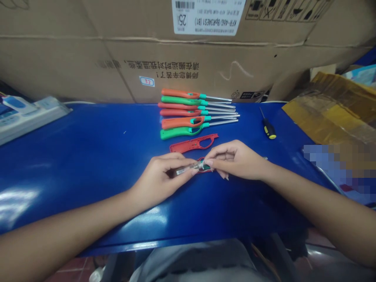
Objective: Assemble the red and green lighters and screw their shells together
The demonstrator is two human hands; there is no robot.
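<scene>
My left hand (163, 176) pinches a slim metal lighter nozzle tube (184, 170) between thumb and fingers. My right hand (235, 160) comes in from the other side, its fingertips on the tube's inner end. Beneath them lies an open red lighter shell (205, 166) with a green part inside, mostly hidden by my fingers. A separate empty red shell half (192, 143) lies just beyond my hands. Farther back, several finished orange, red and green utility lighters (196, 113) lie side by side, their metal nozzles pointing right.
The work surface is a glossy blue table (88, 156). A large cardboard carton (147, 66) stands along its back edge. A yellow-handled screwdriver (269, 128) lies to the right, a white power strip (29, 117) at left, and crumpled brown packaging (331, 109) at right.
</scene>
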